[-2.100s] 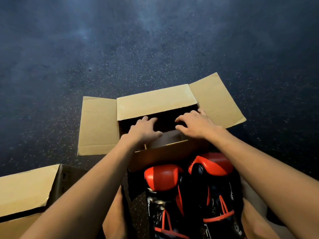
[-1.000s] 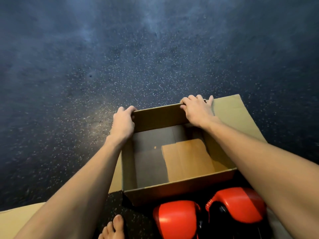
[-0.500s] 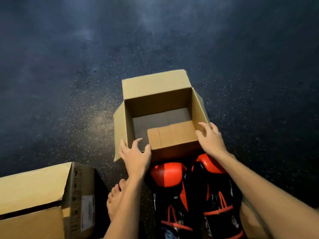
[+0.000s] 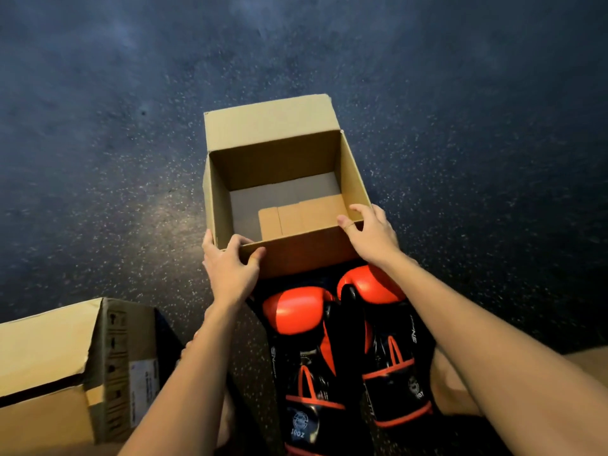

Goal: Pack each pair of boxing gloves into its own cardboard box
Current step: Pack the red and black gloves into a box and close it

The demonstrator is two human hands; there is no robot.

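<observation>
Well to the left of the open cardboard box (image 4: pixel 276 162), and nearer to us, sits a second cardboard box (image 4: pixel 49 373) with a printed label on its side and its top flap lying over. Our left hand (image 4: pixel 230 268) grips the open box at its near left corner, with the thumb on the front wall and the fingers curled round the edge.

The open box stands upright on the dark speckled floor (image 4: pixel 98 159). Its far flap is raised, and only its own bottom flaps show inside.

Just on the near side of the open box lie the red-and-black boxing gloves (image 4: pixel 296 311). They are side by side with their padded ends toward its front wall, and they are not yet packed. Whether they touch that wall we cannot tell.

Our right hand (image 4: pixel 371 235) holds the near right corner of the open box, thumb hooked over the rim.

We judge the empty box light and fairly stiff, though its walls would flex, so the corners are the sound place to hold it. The gloves look soft, bulky and smooth-skinned. We would take each round its narrower cuff rather than the slick padding.
</observation>
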